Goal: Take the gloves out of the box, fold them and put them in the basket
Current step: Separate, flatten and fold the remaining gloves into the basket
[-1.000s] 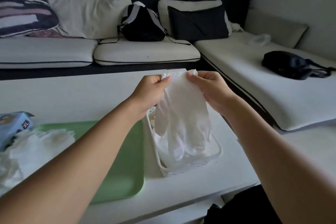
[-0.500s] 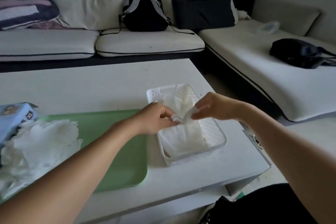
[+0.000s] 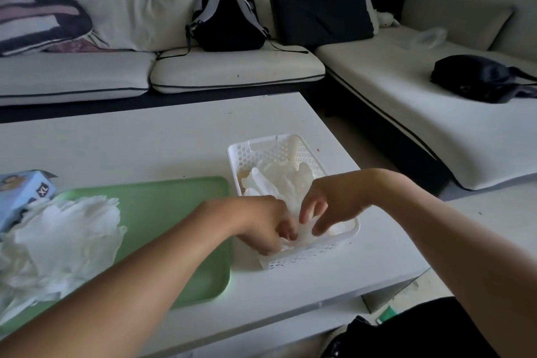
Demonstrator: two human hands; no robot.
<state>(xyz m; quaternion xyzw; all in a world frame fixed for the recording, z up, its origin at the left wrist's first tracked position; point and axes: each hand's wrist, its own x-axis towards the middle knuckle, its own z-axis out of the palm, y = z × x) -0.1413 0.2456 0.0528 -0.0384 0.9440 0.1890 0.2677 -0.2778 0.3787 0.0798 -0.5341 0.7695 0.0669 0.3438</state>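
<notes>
Gloves (image 3: 293, 234) sit pinched between your left hand (image 3: 266, 227) and right hand (image 3: 325, 206), fingers curled on the fold at the near end of the basket (image 3: 308, 257); press it flat against those farther in before releasing.

The white perforated plastic basket (image 3: 290, 151) at centre looks hard and slightly glossy, holding thin, filmy white gloves (image 3: 279, 183). The rounded green plastic tray (image 3: 174, 212) at lower left is smooth and matt. The white table (image 3: 130, 142) has a smooth, dull finish. The light-blue cardboard box (image 3: 23, 192) looks printed and slightly shiny.
</notes>
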